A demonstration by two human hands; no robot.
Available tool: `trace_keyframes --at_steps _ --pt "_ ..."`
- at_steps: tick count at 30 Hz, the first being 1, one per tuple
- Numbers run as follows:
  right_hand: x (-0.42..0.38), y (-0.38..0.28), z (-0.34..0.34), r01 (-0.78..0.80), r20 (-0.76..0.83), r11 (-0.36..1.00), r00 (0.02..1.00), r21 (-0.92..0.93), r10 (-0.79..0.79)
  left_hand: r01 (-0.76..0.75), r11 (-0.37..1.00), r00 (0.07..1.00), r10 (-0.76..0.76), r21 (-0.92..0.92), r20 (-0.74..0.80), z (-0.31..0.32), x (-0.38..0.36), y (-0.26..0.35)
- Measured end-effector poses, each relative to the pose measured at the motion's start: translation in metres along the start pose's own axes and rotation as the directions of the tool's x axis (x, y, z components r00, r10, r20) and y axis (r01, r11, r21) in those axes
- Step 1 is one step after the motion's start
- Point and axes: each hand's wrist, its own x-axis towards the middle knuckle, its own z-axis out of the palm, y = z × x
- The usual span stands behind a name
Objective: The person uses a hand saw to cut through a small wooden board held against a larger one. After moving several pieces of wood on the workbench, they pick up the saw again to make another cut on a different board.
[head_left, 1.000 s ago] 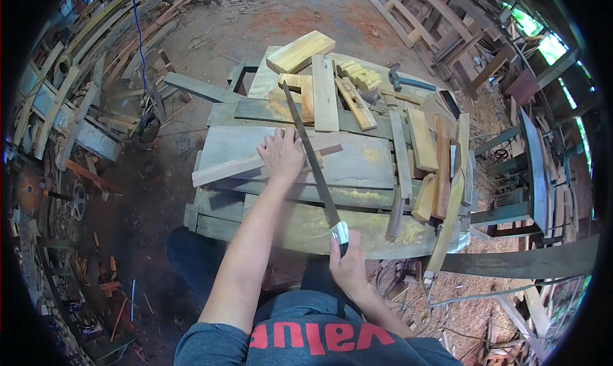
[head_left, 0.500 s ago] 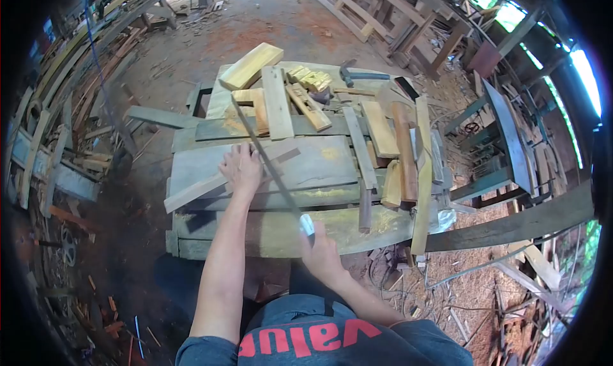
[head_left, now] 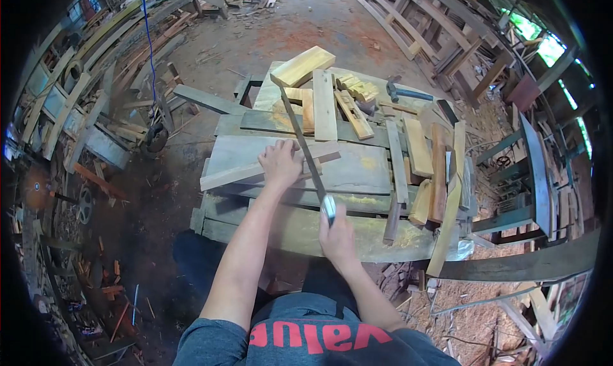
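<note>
My left hand (head_left: 281, 163) is closed over a pale wooden strip (head_left: 233, 175), pressing it down on a wide grey board (head_left: 357, 158) of the work table. The strip lies at a slant, its darker right end (head_left: 329, 151) beyond the blade. My right hand (head_left: 337, 235) grips the handle of a handsaw (head_left: 306, 152). Its long, narrow blade points away from me, crossing the strip just right of my left fingers. A small light wood piece (head_left: 313, 170) lies beneath the strip near the blade; part of it is hidden.
Wood offcuts lie at the table's back and right, including a thick yellow block (head_left: 303, 66) and a brown round-edged piece (head_left: 438, 174). A hammer (head_left: 408, 92) rests at the far edge. Stacked lumber (head_left: 96, 53) lines the left, and a dark beam (head_left: 511, 264) juts out at right.
The whole scene has shifted right in view as my head turned. My right hand has pushed the saw forward, away from me. The left hand keeps its hold on the strip.
</note>
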Motion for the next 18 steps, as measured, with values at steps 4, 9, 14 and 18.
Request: trace_keyframes --at_steps 4,9,14,18 --pt "0.019 0.004 0.016 0.054 -0.019 0.998 0.998 -0.032 -0.054 0.007 1.000 1.000 -0.007 0.022 -0.010 -0.001 0.002 0.003" --pt "-0.040 0.016 -0.017 0.019 0.000 1.000 1.000 -0.011 -0.019 -0.005 1.000 0.999 0.006 0.024 -0.042 0.007 0.003 -0.003" --pt "0.002 0.002 -0.002 0.069 0.020 0.994 0.997 -0.083 -0.068 -0.055 0.998 0.995 0.057 0.031 -0.076 0.010 0.002 -0.004" --pt "0.025 0.006 0.011 0.106 -0.012 0.992 0.994 -0.075 -0.107 -0.020 0.998 0.997 0.024 0.061 -0.068 0.007 0.001 -0.001"
